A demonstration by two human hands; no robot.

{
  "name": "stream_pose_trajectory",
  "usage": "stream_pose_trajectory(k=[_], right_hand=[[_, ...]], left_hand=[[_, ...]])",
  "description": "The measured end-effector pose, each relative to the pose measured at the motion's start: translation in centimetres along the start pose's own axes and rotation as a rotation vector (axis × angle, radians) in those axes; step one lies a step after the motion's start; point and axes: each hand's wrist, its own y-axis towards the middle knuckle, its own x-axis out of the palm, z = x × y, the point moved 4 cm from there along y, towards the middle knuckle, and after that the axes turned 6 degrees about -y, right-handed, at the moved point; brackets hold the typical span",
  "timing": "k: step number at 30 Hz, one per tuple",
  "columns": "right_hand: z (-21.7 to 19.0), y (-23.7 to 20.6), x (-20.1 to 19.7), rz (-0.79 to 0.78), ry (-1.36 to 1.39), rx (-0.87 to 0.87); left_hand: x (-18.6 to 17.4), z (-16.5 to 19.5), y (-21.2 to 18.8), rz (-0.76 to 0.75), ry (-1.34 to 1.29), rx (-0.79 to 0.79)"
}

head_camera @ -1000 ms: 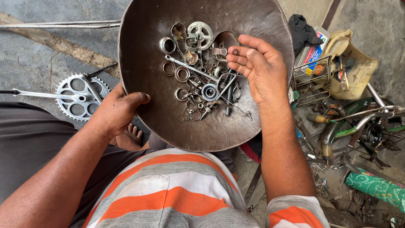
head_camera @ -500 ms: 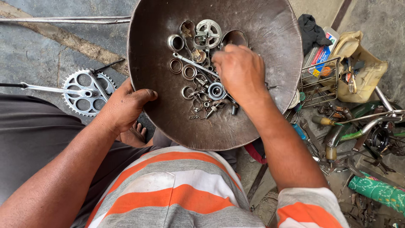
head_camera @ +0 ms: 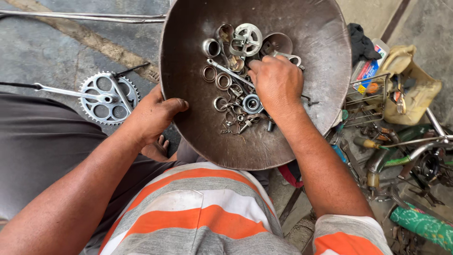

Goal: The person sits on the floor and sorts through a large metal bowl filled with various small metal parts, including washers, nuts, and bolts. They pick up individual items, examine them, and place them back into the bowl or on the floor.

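A wide, dark, rusty metal pan (head_camera: 306, 28) is held in front of me. It contains several small bicycle parts: rings, washers, a bearing (head_camera: 251, 103), a silver sprocket-like wheel (head_camera: 247, 38) and bolts. My left hand (head_camera: 153, 113) grips the pan's left rim with the thumb over the edge. My right hand (head_camera: 276, 82) lies palm down inside the pan, fingers curled into the pile of parts; what the fingers pinch is hidden beneath the hand.
A silver chainring with crank arm (head_camera: 106, 97) lies on the grey floor at left. A thin metal rod (head_camera: 85, 16) runs along the top left. At right sit a wire basket (head_camera: 365, 101), a tan bag (head_camera: 408, 89), tools and bike frame pieces (head_camera: 401, 151).
My right hand turned from palm up and open to palm down, and pushed into the pile of parts. The pan shifted slightly in view; the left hand kept its hold on the rim.
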Motion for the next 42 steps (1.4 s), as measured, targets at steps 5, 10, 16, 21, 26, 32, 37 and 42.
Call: stream_pose_trajectory(k=[5,10,16,21,26,32,37,42], right_hand=[[0.1,0.5,0.0,-0.008,0.001,0.033],[2.5,0.0,-0.3,-0.032,0.455,0.207],[6.1,-3.2,-1.7,-0.046,1.85,0.72],[2.4,-4.7,-2.7,-0.177,1.315,0.652],[-5.3,-5.9,-4.8,0.04,0.247,-0.04],[-3.5,-7.9,-4.2,-0.074,0.118,-0.046],[-0.2,-9.7,-5.3,-0.124,-0.028,0.04],[1.0,-8.8,-5.6,-0.154,0.035,0.141]], left_hand=[[0.1,-0.2,0.1,0.002,-0.005,-0.016],[0.1,-0.4,0.3,0.0,-0.042,-0.032],[-0.1,-0.5,0.4,0.009,-0.119,-0.045],[0.0,-0.5,0.1,0.008,-0.035,-0.042],[-0.1,-0.3,0.0,0.006,0.008,-0.013],[0.3,-0.2,-0.5,-0.014,0.025,0.051],[0.4,-0.1,-0.5,0.003,0.009,-0.006],[0.6,0.2,-0.5,-0.018,-0.022,-0.002]])
